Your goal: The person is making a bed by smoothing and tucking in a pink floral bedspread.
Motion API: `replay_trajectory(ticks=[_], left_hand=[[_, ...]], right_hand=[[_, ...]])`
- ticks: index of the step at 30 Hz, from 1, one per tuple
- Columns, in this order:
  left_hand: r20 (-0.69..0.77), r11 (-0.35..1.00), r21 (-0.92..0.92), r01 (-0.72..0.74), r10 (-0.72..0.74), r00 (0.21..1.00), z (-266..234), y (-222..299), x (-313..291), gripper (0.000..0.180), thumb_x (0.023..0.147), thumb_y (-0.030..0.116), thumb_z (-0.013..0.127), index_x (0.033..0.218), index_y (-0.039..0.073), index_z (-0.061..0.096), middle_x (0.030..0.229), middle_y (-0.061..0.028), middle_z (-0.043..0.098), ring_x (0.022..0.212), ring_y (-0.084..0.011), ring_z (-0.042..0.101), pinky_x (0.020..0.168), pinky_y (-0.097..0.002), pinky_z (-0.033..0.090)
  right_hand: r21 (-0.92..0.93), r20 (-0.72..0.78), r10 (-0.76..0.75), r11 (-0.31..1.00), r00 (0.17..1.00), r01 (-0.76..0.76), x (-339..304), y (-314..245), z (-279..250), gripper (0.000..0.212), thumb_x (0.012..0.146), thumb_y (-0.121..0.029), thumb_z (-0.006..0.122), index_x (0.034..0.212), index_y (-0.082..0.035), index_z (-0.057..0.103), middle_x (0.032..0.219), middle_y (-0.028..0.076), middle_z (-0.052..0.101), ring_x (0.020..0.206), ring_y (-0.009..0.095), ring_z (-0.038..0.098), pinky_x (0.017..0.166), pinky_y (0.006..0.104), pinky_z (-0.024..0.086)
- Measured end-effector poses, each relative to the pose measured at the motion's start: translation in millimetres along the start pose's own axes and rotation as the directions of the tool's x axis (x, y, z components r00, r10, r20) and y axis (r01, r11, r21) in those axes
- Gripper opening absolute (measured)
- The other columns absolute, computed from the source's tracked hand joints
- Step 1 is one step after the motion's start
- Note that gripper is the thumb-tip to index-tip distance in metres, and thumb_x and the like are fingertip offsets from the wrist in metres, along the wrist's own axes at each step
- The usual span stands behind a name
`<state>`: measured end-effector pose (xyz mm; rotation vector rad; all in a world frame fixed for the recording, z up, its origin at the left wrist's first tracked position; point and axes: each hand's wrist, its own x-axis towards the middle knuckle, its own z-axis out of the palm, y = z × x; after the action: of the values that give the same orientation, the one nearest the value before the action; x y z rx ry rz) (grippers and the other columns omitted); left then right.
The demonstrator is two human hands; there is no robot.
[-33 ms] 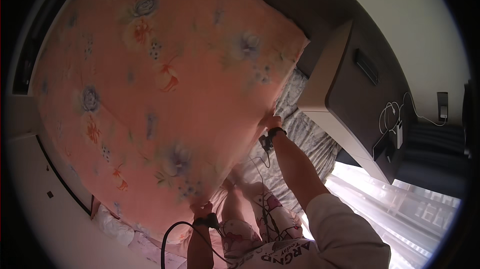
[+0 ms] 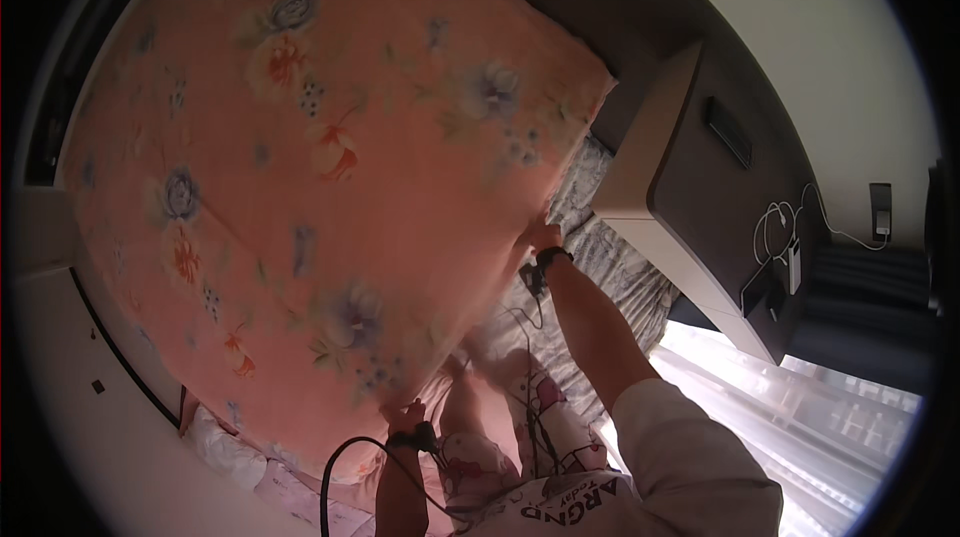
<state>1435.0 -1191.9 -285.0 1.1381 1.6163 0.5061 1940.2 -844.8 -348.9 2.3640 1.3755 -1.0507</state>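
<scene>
A pink bed cover [image 2: 240, 267] with grey and orange flowers spreads broadly in front of me, its surface mostly smooth. My right hand [image 2: 541, 236] is closed on its near edge, toward the right corner. At the lower middle, my left hand [image 2: 404, 415] grips the same edge, its fingers bunching the cloth a little. Between the two hands the edge runs in a taut slanting line above my legs. Both wrists carry dark straps with small devices and cables. Grey patterned bedding [image 2: 600, 257] shows beyond the cover's edge, by my right hand.
To the right stands a nightstand-like cabinet [image 2: 650, 152] with a dark top, holding a black flat device [image 2: 729, 132], white cables [image 2: 775, 222] and a phone-like object [image 2: 762, 287]. A sheer curtain [image 2: 760, 417] hangs at lower right. Pale pillows [image 2: 225, 447] lie at lower left.
</scene>
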Motion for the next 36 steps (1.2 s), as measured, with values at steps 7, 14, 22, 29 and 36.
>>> replay_trajectory(ticks=[7,14,22,29,36], left_hand=[[0.639,-0.207,-0.703,0.68,-0.605,0.476,98,74,39,0.09,0.089,0.071,0.024,0.152,0.008,0.034,0.157,-0.008,0.036,0.143,-0.0315,0.035,0.115,-0.058,0.02],[0.486,-0.336,-0.823,0.458,-0.834,0.261,146,95,79,0.068,0.089,0.065,0.041,0.128,0.011,0.055,0.136,0.0008,0.053,0.127,-0.0286,0.046,0.104,-0.0572,0.028],[0.544,-0.577,-0.814,-0.06,-0.796,0.267,229,164,156,0.026,0.084,0.027,0.059,0.103,0.009,0.063,0.105,-0.0094,0.068,0.1,-0.0273,0.064,0.091,-0.0505,0.048],[0.627,-0.69,-0.718,-0.087,-0.696,0.351,259,177,192,0.024,0.093,0.022,0.056,0.108,0.005,0.063,0.105,-0.007,0.068,0.099,-0.0249,0.065,0.087,-0.0466,0.052],[0.604,-0.624,-0.772,-0.121,-0.779,0.169,277,193,208,0.019,0.096,0.016,0.053,0.107,0.004,0.063,0.102,-0.0075,0.068,0.096,-0.0256,0.065,0.081,-0.0463,0.054]], right_hand=[[-0.365,-0.457,0.11,0.881,0.882,-0.299,138,92,-64,0.046,0.092,-0.013,0.056,0.137,-0.01,0.048,0.123,0.013,0.061,0.091,0.031,0.067,0.07,0.0475,0.051],[-0.176,-0.411,0.154,0.954,0.898,-0.244,199,66,-195,0.055,0.095,-0.05,0.046,0.136,-0.012,0.048,0.126,0.02,0.059,0.109,0.039,0.063,0.091,0.0482,0.052],[0.715,-0.19,0.621,0.618,0.761,-0.326,245,87,-261,0.076,0.099,-0.063,0.031,0.122,0.003,0.061,0.111,0.022,0.069,0.102,0.04,0.066,0.088,0.0463,0.052],[0.917,0.234,0.726,0.057,0.647,-0.395,272,99,-284,0.078,0.092,-0.07,0.04,0.13,-0.004,0.058,0.118,0.018,0.067,0.104,0.034,0.067,0.086,0.0449,0.053],[0.585,0.074,0.569,0.64,0.819,-0.498,297,153,-319,0.09,0.079,-0.059,0.064,0.145,-0.008,0.03,0.119,0.016,0.066,0.105,0.028,0.067,0.08,0.0389,0.056]])
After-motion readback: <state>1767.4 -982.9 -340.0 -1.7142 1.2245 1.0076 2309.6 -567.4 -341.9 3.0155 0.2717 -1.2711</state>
